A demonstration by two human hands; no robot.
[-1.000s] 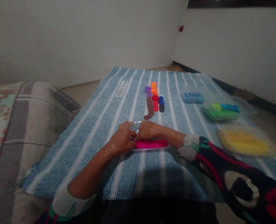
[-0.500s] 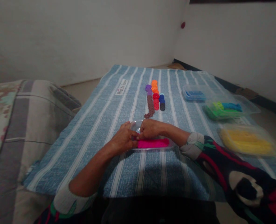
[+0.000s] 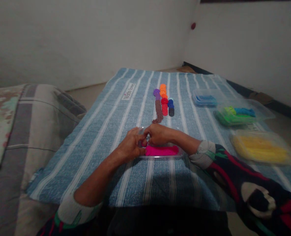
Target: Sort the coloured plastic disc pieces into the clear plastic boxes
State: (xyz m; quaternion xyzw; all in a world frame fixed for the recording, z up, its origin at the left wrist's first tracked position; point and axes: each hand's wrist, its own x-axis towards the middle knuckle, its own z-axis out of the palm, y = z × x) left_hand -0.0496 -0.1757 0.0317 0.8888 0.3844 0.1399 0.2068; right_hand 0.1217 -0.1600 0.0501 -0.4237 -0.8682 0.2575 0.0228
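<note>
A clear plastic container [image 3: 160, 156] lies on the striped cloth in front of me, holding a bright pink dough-like strip [image 3: 162, 150]. My left hand [image 3: 130, 144] is at the container's left end, with fingers and thumb bent around a small pink bit [image 3: 144, 143]. Reaching over from the right, my right hand [image 3: 159, 135] has its fingers curled and its fingertips pinched against the left hand's fingers. What lies inside the right-hand pinch is too small to make out. Beyond the container, small coloured pieces sit in short rows: brown [image 3: 158, 109], purple [image 3: 156, 94], orange [image 3: 163, 90], red [image 3: 164, 106] and dark blue [image 3: 170, 105].
On the right stand clear containers with yellow [image 3: 263, 148], green [image 3: 230, 118] and blue [image 3: 204, 100] contents. The blue-and-white striped cloth [image 3: 96, 137] covers the surface. A grey checked fabric [image 3: 42, 131] is bunched on the left, and white walls rise behind.
My right hand's fingertips have lifted slightly off the pink strip and now meet the left fingers. A small pink bit shows between the hands.
</note>
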